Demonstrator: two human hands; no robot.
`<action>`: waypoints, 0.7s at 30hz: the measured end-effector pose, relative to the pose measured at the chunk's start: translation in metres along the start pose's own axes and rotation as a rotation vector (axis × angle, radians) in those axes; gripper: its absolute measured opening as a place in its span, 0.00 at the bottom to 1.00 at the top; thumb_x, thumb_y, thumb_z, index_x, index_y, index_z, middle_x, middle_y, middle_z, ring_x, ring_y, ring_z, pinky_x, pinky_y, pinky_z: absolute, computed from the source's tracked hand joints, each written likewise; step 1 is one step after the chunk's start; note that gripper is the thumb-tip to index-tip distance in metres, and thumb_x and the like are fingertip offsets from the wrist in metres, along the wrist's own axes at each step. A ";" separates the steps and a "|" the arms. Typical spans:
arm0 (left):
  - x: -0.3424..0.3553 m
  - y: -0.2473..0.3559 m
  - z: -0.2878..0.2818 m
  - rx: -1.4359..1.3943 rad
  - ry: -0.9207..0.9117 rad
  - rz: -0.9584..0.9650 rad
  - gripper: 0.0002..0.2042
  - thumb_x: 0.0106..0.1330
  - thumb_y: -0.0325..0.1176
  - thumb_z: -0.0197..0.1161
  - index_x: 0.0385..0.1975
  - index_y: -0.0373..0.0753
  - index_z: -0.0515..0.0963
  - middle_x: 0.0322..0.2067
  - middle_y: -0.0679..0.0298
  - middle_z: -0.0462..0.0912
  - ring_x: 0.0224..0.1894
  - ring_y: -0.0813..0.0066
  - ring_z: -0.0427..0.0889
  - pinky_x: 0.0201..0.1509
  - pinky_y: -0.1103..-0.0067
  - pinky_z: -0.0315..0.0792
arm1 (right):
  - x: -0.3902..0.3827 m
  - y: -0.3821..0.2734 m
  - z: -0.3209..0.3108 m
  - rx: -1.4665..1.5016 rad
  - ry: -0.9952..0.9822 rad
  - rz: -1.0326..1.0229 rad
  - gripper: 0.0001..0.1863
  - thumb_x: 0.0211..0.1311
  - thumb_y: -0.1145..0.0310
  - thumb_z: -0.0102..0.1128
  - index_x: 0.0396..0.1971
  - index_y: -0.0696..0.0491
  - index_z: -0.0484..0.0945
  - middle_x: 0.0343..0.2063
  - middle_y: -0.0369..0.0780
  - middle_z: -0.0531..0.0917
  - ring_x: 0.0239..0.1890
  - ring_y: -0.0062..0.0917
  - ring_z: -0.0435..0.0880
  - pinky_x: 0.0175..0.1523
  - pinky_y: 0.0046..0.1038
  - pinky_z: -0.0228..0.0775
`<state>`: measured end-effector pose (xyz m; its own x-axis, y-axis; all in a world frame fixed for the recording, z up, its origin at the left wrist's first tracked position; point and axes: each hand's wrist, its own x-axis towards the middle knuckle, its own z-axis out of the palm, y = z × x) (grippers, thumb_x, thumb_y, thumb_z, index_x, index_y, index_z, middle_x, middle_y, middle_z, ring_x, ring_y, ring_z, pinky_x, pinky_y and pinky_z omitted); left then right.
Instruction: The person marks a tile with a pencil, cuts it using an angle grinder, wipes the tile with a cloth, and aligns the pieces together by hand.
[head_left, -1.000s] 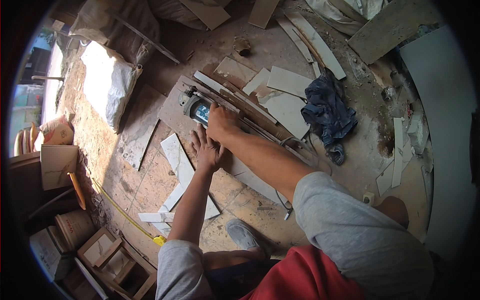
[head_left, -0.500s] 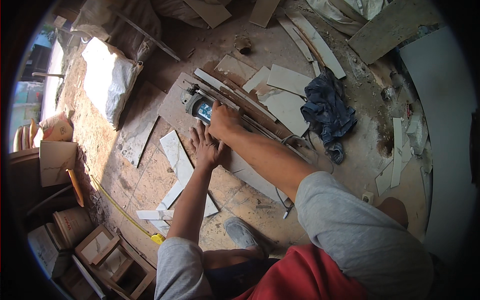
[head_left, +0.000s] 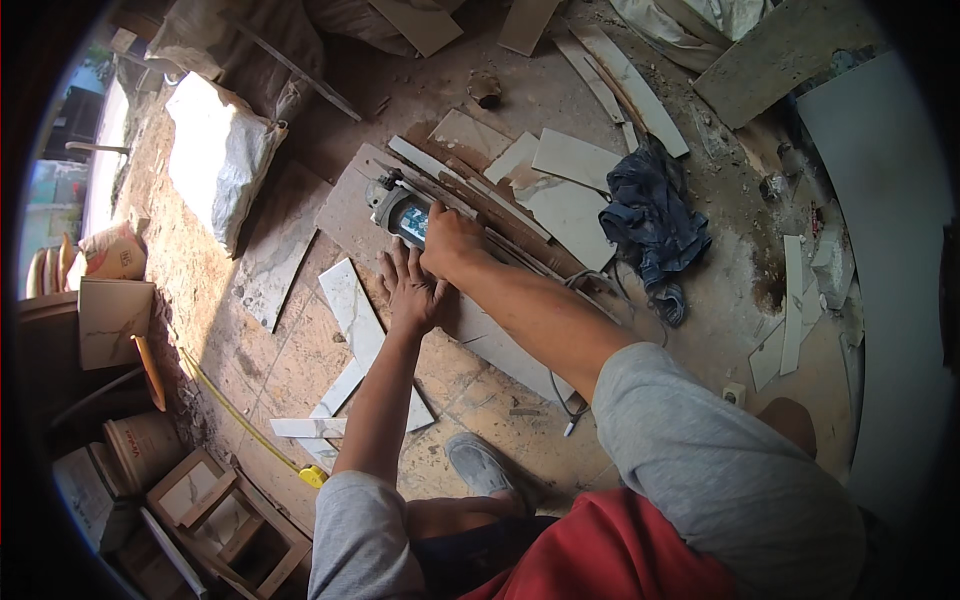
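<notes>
My right hand [head_left: 456,243] is wrapped round the body of a blue and grey handheld power cutter [head_left: 404,212], whose metal head points to the upper left. The cutter rests on a long tile [head_left: 350,205] lying over other boards. Just left of it, my left hand [head_left: 409,288] presses flat on the tile with its fingers spread. Where the blade meets the tile is too small to make out. A grey cord [head_left: 626,292] loops on the floor by my right forearm.
Cut tile strips [head_left: 352,300] lie on the left, near a yellow tape measure [head_left: 314,475] pulled out. A dark blue cloth [head_left: 655,225] lies on tile pieces to the right. Beyond are a white sack [head_left: 215,150] and a small tin [head_left: 485,89]. A wooden frame [head_left: 215,500] stands lower left.
The cutter and my right hand have shifted very slightly to the right. My left hand stays flat in its place.
</notes>
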<state>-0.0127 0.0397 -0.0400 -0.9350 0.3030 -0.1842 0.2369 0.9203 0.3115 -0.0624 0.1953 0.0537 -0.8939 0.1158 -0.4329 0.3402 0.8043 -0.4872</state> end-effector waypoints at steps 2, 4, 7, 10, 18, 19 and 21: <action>0.000 0.001 -0.001 -0.017 -0.017 0.000 0.46 0.63 0.70 0.49 0.73 0.42 0.52 0.77 0.52 0.37 0.77 0.40 0.30 0.73 0.47 0.31 | -0.001 0.001 0.001 0.016 -0.001 0.004 0.32 0.50 0.66 0.70 0.54 0.59 0.66 0.46 0.51 0.83 0.50 0.42 0.85 0.54 0.39 0.79; 0.000 0.002 -0.003 -0.016 -0.019 0.001 0.46 0.63 0.70 0.49 0.72 0.42 0.52 0.76 0.52 0.37 0.77 0.40 0.30 0.73 0.47 0.31 | -0.002 0.003 0.002 0.007 -0.003 0.006 0.33 0.50 0.65 0.71 0.54 0.59 0.66 0.46 0.51 0.83 0.50 0.42 0.85 0.54 0.39 0.79; 0.000 0.003 -0.005 -0.022 -0.010 0.009 0.46 0.63 0.70 0.49 0.72 0.41 0.52 0.76 0.52 0.37 0.77 0.40 0.30 0.73 0.47 0.31 | -0.002 0.004 0.003 -0.007 0.003 0.006 0.33 0.50 0.64 0.71 0.54 0.59 0.66 0.47 0.51 0.83 0.50 0.42 0.84 0.54 0.39 0.79; -0.001 0.003 -0.005 -0.038 -0.024 0.003 0.46 0.64 0.70 0.49 0.72 0.41 0.52 0.76 0.52 0.37 0.77 0.39 0.31 0.73 0.46 0.31 | -0.003 0.005 0.003 -0.022 0.005 0.004 0.33 0.50 0.63 0.71 0.54 0.59 0.66 0.47 0.51 0.82 0.51 0.43 0.84 0.55 0.39 0.78; 0.000 -0.002 0.002 0.009 0.012 0.018 0.46 0.63 0.71 0.48 0.73 0.43 0.49 0.76 0.52 0.37 0.76 0.39 0.32 0.73 0.47 0.31 | -0.007 0.006 0.000 -0.004 -0.004 0.020 0.32 0.50 0.65 0.70 0.54 0.59 0.66 0.47 0.51 0.83 0.51 0.43 0.84 0.55 0.38 0.78; 0.000 -0.002 0.003 -0.014 0.021 0.033 0.46 0.63 0.71 0.48 0.73 0.43 0.49 0.76 0.52 0.37 0.76 0.39 0.32 0.73 0.47 0.31 | -0.007 0.007 0.000 -0.001 -0.013 0.023 0.32 0.50 0.66 0.70 0.54 0.59 0.66 0.47 0.51 0.83 0.51 0.43 0.84 0.55 0.39 0.78; 0.000 -0.003 0.004 0.030 0.009 0.001 0.47 0.63 0.72 0.46 0.73 0.44 0.47 0.77 0.54 0.36 0.77 0.44 0.31 0.73 0.49 0.32 | -0.008 0.007 0.001 0.003 -0.021 0.027 0.31 0.50 0.66 0.70 0.53 0.59 0.66 0.46 0.51 0.83 0.50 0.43 0.84 0.55 0.39 0.78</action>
<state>-0.0122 0.0383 -0.0444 -0.9372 0.3014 -0.1755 0.2450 0.9271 0.2838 -0.0527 0.1996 0.0526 -0.8779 0.1252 -0.4621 0.3652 0.7994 -0.4772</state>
